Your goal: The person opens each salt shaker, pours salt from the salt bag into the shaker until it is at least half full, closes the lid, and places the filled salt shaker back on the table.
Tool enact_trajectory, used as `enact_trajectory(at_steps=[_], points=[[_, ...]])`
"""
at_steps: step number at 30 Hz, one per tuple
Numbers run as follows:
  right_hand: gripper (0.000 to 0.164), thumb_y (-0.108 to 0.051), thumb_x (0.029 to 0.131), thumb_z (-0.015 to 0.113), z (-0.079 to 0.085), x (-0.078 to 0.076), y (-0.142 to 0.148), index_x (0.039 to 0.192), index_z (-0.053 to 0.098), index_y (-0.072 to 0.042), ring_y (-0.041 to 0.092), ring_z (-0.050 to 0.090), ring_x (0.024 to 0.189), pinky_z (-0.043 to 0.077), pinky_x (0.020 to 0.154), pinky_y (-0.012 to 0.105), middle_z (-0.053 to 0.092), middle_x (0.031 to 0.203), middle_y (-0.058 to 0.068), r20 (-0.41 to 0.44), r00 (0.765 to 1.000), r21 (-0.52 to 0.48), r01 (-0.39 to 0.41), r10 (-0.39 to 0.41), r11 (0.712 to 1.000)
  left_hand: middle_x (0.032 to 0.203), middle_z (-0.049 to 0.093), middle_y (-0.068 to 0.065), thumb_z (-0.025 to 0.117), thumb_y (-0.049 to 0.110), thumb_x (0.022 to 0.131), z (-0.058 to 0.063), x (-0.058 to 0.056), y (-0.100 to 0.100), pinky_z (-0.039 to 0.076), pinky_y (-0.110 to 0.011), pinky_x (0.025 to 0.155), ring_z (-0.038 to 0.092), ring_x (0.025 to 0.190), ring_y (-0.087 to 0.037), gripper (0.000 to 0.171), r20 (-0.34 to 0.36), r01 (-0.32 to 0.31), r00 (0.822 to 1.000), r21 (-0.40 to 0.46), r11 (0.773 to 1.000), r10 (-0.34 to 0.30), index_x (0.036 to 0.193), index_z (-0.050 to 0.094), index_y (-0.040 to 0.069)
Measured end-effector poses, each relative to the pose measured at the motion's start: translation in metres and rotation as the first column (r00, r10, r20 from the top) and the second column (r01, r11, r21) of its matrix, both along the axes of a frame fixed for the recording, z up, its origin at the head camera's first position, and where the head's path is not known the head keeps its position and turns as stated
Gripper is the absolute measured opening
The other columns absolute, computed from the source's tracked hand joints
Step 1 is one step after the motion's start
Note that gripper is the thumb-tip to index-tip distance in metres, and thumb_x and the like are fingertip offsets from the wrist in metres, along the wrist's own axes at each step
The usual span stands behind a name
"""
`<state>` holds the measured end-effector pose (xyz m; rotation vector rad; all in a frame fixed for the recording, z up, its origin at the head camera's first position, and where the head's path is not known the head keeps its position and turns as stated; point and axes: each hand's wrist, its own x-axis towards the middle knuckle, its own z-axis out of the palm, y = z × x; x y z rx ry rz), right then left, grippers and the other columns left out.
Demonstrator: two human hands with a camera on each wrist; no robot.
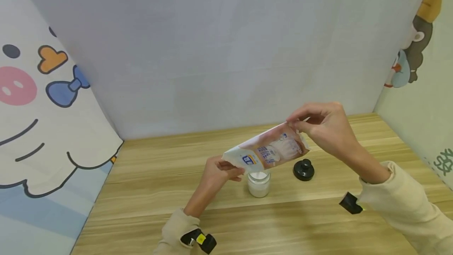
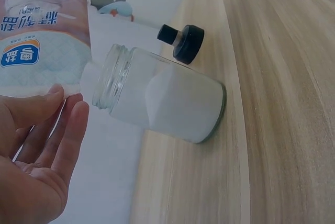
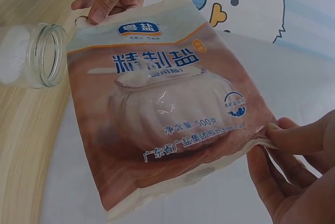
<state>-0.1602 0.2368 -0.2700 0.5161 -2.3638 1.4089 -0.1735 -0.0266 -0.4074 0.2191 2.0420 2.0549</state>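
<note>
A brown and white bag of salt (image 1: 272, 148) slants above the table, its right end higher than its left. My left hand (image 1: 219, 170) pinches the low end between thumb and fingers. At the raised end, my right hand (image 1: 329, 127) pinches the bag's sealed edge, seen close in the right wrist view. Under the low end stands an uncapped glass jar (image 1: 258, 186), upright, with white salt (image 2: 183, 103) inside. In the left wrist view, the bag's corner meets the jar's mouth (image 2: 112, 77); whether salt is flowing there I cannot tell.
A black knobbed lid (image 1: 303, 169) lies on the wood-grain table (image 1: 159, 176), to the right of the jar. A pale grey backdrop (image 1: 226, 58) rises behind the table, and cartoon-printed panels (image 1: 39, 129) flank it.
</note>
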Motion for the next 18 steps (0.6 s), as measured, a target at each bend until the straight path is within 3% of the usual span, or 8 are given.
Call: enact_trajectory(at_steps=[18], points=[[0.010, 0.004, 0.079, 0.071, 0.0043, 0.0025, -0.0010, 0.083, 0.075, -0.005, 0.013, 0.066, 0.063, 0.055, 0.060, 0.018, 0.071, 0.081, 0.006, -0.001, 1.000, -0.008, -0.012, 0.012, 1.000, 0.093, 0.070, -0.020, 0.075, -0.003, 0.075, 0.0049, 0.0011, -0.0021, 0.060, -0.039, 0.069, 0.069, 0.080, -0.025, 0.029, -0.004, 0.012, 1.000, -0.009, 1.000, -0.012, 0.102, 0.066, -0.009]])
